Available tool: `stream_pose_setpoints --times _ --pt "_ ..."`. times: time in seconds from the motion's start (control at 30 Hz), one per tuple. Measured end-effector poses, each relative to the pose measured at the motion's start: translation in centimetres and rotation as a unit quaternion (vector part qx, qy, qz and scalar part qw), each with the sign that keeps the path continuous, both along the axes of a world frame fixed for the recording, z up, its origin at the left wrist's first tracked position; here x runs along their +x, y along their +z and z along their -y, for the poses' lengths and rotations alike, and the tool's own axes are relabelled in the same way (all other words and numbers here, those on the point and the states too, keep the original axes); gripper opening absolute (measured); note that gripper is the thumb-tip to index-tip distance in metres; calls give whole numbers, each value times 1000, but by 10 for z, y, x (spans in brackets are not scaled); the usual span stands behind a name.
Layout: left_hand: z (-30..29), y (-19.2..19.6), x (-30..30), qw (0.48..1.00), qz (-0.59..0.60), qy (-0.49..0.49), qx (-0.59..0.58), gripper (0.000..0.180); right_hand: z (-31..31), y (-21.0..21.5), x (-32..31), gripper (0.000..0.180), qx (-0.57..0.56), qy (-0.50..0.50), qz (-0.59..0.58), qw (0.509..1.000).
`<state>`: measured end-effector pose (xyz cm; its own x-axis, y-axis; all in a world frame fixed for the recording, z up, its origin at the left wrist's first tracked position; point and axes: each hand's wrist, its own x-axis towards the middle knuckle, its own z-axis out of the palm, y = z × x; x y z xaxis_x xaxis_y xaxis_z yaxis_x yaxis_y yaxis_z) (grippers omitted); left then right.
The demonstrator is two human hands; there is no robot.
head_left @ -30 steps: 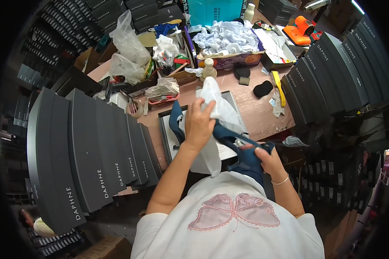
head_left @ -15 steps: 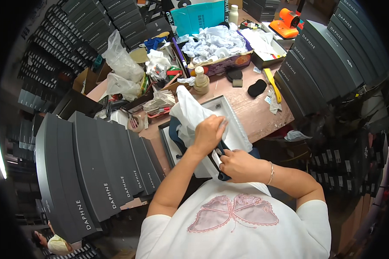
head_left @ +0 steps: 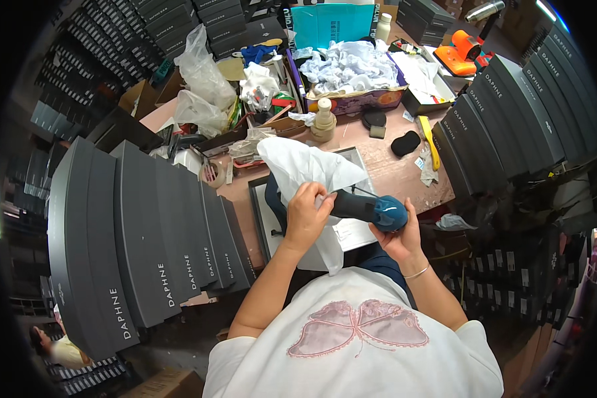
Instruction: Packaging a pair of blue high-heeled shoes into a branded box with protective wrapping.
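Note:
A shoe with a dark sole and a shiny teal end is held sideways over the open shoe box. My right hand is closed around its teal end. My left hand pinches white tissue paper at the shoe's other end; whether it also grips the sole is hard to tell. The paper spreads behind the shoe and hangs down below my left hand. Inside the box, a second dark blue shoe shows partly, overlapped by the paper.
Dark shoe boxes stand stacked at left and right. Behind the work lie a cream bottle, a black oval pad and a yellow-handled tool. A carton of crumpled paper and an orange device are farther back.
The shoe has come into clear view, turned sideways, with my right hand moved right onto its teal end. My left hand has come slightly lower, and the tissue paper has spread wider.

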<state>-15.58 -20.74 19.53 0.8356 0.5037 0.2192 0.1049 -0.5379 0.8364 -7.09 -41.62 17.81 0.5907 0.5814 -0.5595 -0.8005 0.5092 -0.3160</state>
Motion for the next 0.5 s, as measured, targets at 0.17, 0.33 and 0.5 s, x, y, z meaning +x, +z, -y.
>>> stream_pose_setpoints --times 0.17,0.33,0.5 --pt "1 0 13 998 59 -36 0 12 9 -8 -2 50 62 1 -32 998" --pt "37 25 3 984 149 -68 73 16 -6 18 -19 40 41 -61 47 996" --pt "66 27 30 934 270 -193 131 27 0 -10 -29 28 -13 -81 233 969"
